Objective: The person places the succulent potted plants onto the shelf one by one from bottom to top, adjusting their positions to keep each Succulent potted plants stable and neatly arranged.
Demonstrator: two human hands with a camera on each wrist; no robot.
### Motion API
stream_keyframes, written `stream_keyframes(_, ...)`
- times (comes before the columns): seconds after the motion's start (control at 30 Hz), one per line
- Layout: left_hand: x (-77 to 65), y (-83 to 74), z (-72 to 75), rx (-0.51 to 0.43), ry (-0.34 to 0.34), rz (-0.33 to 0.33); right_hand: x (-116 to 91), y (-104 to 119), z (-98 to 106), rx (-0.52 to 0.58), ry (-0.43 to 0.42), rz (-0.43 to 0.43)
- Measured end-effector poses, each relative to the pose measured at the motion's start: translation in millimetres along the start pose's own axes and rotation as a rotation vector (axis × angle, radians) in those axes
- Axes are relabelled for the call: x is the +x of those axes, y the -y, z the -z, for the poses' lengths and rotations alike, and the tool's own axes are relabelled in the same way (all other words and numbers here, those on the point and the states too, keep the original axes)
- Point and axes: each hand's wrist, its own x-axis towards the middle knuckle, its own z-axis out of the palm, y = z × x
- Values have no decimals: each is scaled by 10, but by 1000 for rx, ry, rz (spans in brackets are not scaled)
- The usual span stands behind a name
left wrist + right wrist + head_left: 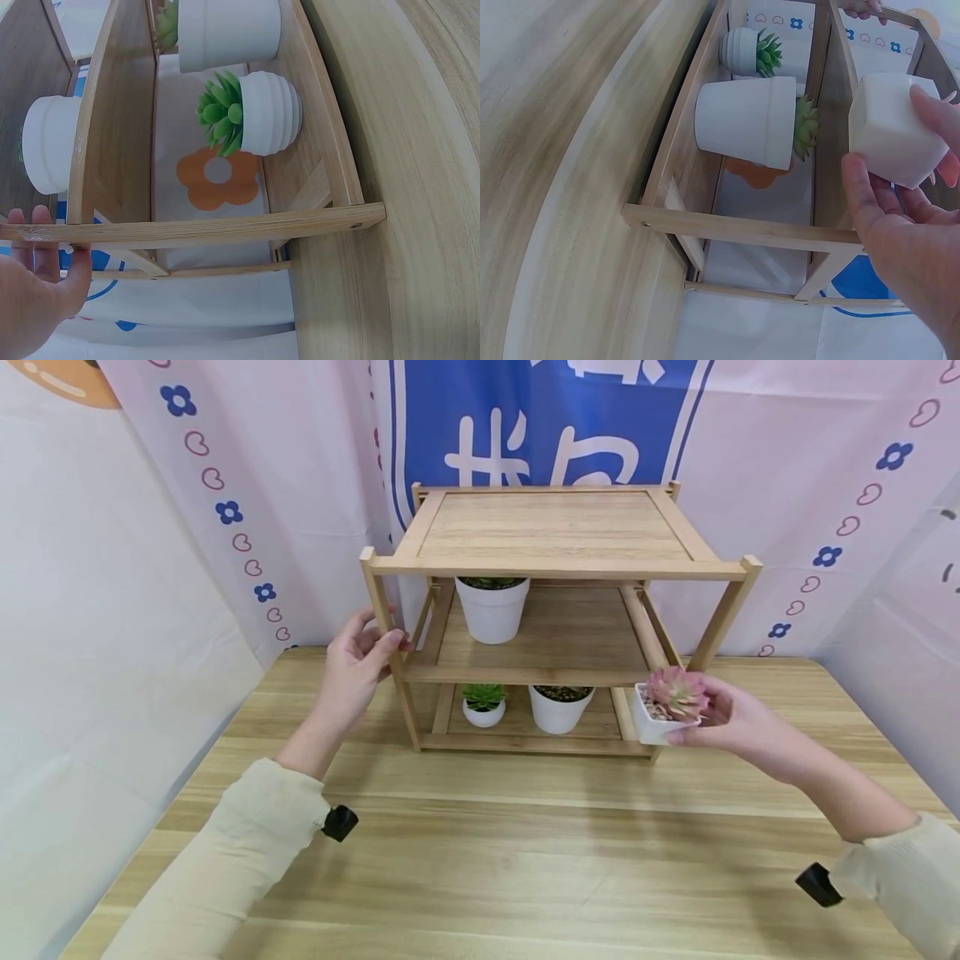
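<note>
In the head view my right hand (738, 727) pinches a small square white pot with a pink succulent (667, 703), in front of the right end of a wooden shelf rack (555, 531). Seen from the right wrist, the white pot (896, 127) sits between thumb and fingers; its pink leaves are mostly hidden. My left hand (356, 664) grips the rack's front left post, and in the left wrist view its thumb and fingers (75, 274) lie on opposite sides of the wood.
A larger white pot (492, 610) stands on the middle shelf, at the left. On the bottom shelf are a small potted green succulent (483, 706) and a white pot (561, 710). The rack stands on a wooden table (480, 852) before a printed curtain (322, 468).
</note>
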Motion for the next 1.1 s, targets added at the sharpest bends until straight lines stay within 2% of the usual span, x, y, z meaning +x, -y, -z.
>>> stream_keyframes(0.47, 7, 10, 1, 6, -1, -16, 71, 78, -15, 4, 3, 16)
stream_keyframes(0.67, 1, 5, 4, 12, -6, -1, 120, 104, -60, 26, 3, 18)
stream_keyframes(0.9, 3, 7, 1, 19, -3, 5, 212, 185, -82, 56, -6, 78)
stream_keyframes(1.1, 6, 14, 3, 7, -3, 5, 268, 286, -60, 17, -13, 59)
